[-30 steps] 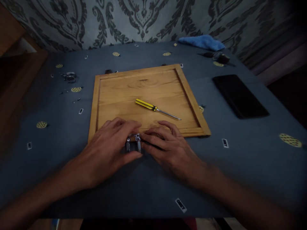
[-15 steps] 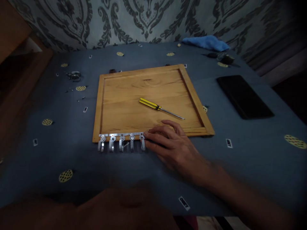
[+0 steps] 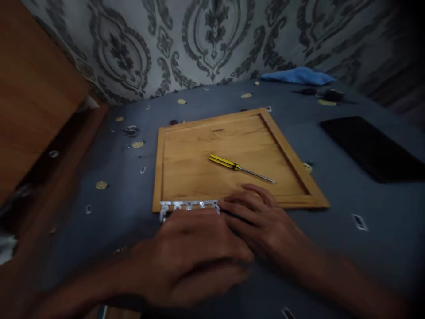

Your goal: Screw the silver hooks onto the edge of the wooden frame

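A framed wooden panel (image 3: pixel 219 141) lies flat with a metal hook rail (image 3: pixel 189 205) along its near edge, towards the left corner. My right hand (image 3: pixel 265 219) rests at that corner's right side, its bent fingertips gripping the rail's right end. In front of the rail, my left hand (image 3: pixel 199 252) is closed, fingers curled and slightly blurred; its back hides whatever it may hold and covers most of the hooks. A screwdriver (image 3: pixel 224 161) with a yellow and black handle lies on the panel, beyond my right hand, touched by neither hand.
A black flat slab (image 3: pixel 375 148) lies to the right on the patterned blue cloth (image 3: pixel 332 239). Behind it are a blue rag (image 3: pixel 299 76) and dark items (image 3: pixel 332 94). Small metal parts (image 3: pixel 130 130) lie at the left, near a wooden cabinet (image 3: pixel 43 93).
My left hand has risen from the bottom edge to the hooks and now covers them. My right hand stays at the rail's end. The view has shifted, so everything appears further right and lower.
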Tool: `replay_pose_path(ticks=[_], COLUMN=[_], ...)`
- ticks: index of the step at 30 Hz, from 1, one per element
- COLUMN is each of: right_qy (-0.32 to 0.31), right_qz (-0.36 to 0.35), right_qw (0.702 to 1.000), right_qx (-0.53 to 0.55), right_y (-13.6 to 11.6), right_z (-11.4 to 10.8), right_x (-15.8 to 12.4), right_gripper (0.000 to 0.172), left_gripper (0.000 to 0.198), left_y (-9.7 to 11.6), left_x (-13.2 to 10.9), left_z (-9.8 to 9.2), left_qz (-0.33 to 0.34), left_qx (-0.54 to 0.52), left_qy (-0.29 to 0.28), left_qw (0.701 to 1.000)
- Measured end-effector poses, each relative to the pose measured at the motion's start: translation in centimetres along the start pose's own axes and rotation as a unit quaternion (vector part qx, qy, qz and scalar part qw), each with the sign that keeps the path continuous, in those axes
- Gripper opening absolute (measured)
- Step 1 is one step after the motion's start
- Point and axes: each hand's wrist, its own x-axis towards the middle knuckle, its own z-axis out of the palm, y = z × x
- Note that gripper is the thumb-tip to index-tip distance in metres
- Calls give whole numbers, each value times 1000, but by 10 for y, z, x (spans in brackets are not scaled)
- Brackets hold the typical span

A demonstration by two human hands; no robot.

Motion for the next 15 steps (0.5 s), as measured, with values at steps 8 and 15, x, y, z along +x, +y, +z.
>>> replay_pose_path(ticks=[8, 15], right_qy=[54, 6], right_qz=[-27, -62], right_qw=[997, 997], right_qx=[-44, -35], right_y=[11, 19], right_z=[25, 5], right_x=[-8, 0], right_gripper=[33, 32], left_gripper=[14, 33], left_y=[-81, -176], left_x=[42, -6], left_z=[-39, -122], left_qz=[-155, -322], left_qx=[82, 195], left_qy=[202, 326], left_qw=[963, 867])
